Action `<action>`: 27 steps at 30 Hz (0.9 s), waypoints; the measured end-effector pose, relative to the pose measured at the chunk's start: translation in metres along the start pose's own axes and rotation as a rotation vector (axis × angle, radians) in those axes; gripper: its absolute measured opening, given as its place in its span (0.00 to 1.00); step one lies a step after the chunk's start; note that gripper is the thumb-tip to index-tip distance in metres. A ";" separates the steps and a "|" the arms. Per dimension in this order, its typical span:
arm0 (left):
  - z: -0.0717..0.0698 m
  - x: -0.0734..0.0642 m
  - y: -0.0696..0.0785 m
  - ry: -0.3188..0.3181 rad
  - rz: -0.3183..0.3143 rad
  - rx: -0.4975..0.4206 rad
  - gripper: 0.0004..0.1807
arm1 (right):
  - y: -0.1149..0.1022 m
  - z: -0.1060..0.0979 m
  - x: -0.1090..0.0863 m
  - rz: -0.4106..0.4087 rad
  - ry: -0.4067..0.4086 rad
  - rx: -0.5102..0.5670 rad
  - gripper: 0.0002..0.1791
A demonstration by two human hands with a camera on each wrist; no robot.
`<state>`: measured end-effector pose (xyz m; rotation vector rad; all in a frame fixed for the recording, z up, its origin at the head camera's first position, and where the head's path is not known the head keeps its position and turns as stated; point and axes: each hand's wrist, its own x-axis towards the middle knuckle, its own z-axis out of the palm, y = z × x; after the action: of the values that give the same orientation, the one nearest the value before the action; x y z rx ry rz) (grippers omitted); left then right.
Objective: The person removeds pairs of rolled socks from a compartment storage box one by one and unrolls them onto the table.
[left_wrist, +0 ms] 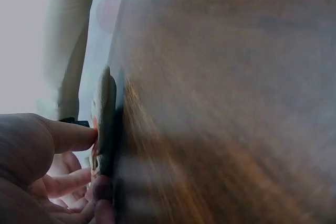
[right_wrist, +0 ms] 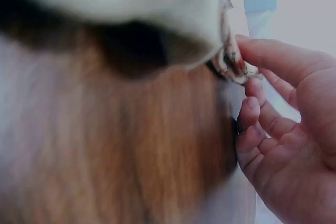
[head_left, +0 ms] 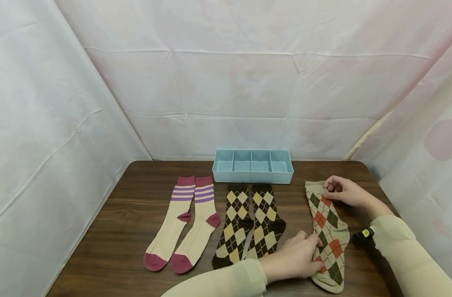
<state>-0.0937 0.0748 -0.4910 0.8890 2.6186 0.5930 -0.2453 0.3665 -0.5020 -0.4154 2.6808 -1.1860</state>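
Observation:
Beige argyle socks (head_left: 327, 231) with orange and green diamonds lie at the right of the table, a doubled edge showing at the toe end. My right hand (head_left: 346, 192) pinches their cuff at the top right corner; in the right wrist view, thumb and fingertips meet at the fabric (right_wrist: 234, 59). Lower down, my left hand (head_left: 296, 255) holds the left edge of the beige socks between thumb and fingers. The left wrist view shows them edge-on (left_wrist: 106, 114), with a thick, layered side. Beneath my left forearm lie dark brown argyle socks (head_left: 235, 218), their toes partly covered.
A light blue tray (head_left: 253, 177) with several compartments stands at the table's back edge. Two cream socks (head_left: 166, 227) with maroon toes and purple stripes lie at the left. The wooden table (head_left: 110, 243) is enclosed by pale curtains (head_left: 226, 86). A black band (head_left: 364, 236) is around my right wrist.

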 end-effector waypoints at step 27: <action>0.007 -0.021 0.013 0.035 -0.042 -0.084 0.24 | -0.001 0.000 -0.010 -0.019 -0.005 -0.029 0.21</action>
<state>-0.0681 0.0729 -0.4876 0.8032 2.6147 0.7083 -0.2361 0.3691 -0.5008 -0.4486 2.6985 -1.1513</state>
